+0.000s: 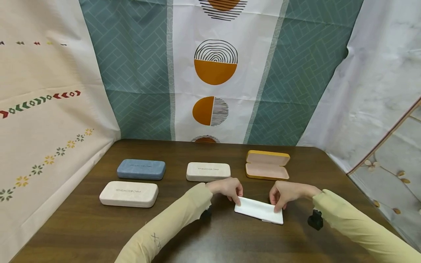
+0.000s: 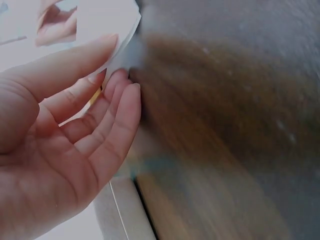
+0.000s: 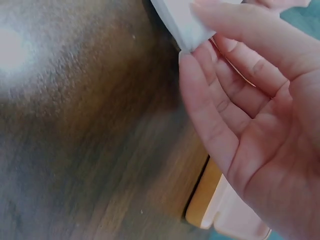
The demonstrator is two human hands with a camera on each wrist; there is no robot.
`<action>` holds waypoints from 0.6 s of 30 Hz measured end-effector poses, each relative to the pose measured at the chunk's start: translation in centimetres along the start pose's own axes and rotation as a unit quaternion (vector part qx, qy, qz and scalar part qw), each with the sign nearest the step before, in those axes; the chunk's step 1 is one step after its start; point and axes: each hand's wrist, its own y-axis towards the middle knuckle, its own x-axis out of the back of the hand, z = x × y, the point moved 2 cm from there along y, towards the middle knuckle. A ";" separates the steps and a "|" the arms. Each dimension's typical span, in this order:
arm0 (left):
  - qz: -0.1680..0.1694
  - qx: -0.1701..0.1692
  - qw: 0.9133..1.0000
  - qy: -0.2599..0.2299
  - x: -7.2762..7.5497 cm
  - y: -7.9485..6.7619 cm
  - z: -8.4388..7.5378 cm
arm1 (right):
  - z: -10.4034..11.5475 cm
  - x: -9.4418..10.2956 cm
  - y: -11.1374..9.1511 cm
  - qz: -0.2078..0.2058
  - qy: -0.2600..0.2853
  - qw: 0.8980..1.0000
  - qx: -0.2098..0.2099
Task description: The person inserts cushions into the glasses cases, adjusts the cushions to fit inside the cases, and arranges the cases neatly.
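Observation:
A folded white cloth [image 1: 258, 209] is stretched in a flat strip between both hands, close over the dark wooden table. My left hand [image 1: 229, 187] pinches its left end, the thumb on the near face and the fingers behind. At the other end, my right hand [image 1: 288, 192] pinches the cloth the same way. The right wrist view shows the cloth's corner [image 3: 187, 30] between thumb and fingers. Just behind the right hand lies an open yellow glasses case [image 1: 267, 170] with a pale pink lining.
A closed white glasses case [image 1: 208, 171] lies behind my left hand. Farther left are a closed blue case [image 1: 141, 169] and, nearer, another closed white case [image 1: 129, 194]. Patterned curtains [image 1: 213, 73] hang behind the table [image 1: 184, 233].

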 end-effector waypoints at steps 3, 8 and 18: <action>0.004 -0.010 0.998 -0.062 0.4 -0.1 0.3 | -0.3 0.5 -0.1 0.001 0.016 1.000 0.026; -0.003 -0.022 0.987 -0.157 1.0 -0.1 0.9 | -0.9 1.4 -0.4 -0.008 0.066 0.997 0.040; -0.089 -0.026 0.961 -0.260 1.6 0.7 1.5 | -2.0 3.1 -1.4 -0.089 0.139 0.986 0.015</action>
